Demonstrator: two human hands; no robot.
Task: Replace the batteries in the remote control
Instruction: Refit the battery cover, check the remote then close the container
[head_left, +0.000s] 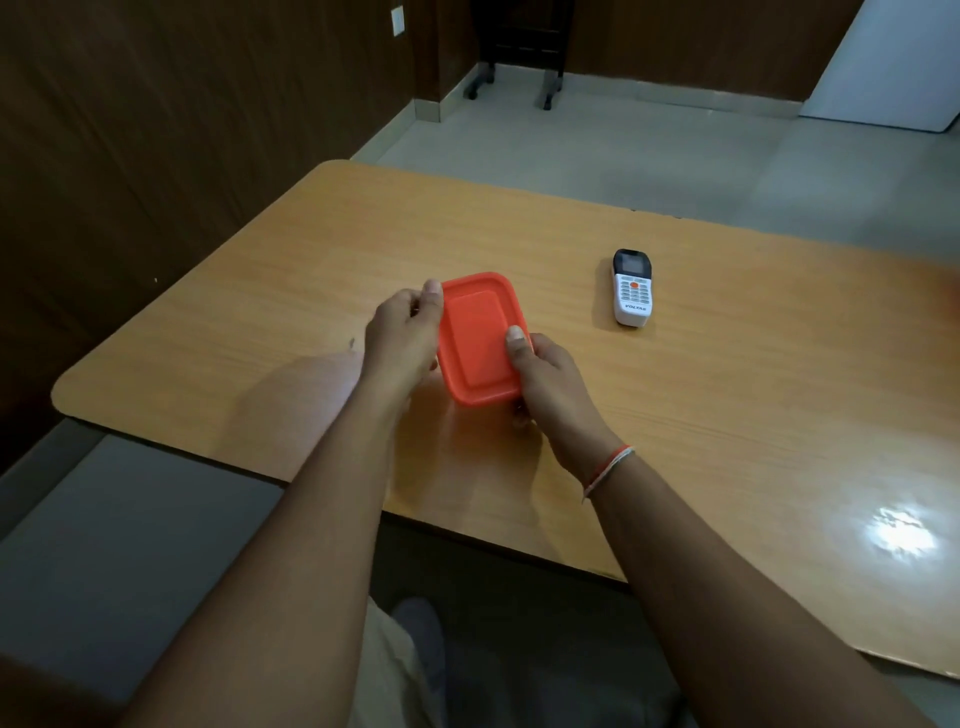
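Together two hands (402, 332) (545, 374) hold one orange box (478, 338).

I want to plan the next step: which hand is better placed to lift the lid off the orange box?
Probably the left hand: its fingers already pinch the lid at the far left corner. The right hand holds the near right side of the box, so it can steady it.

remote control (632, 289) right of box (480, 338), on table (727, 415)
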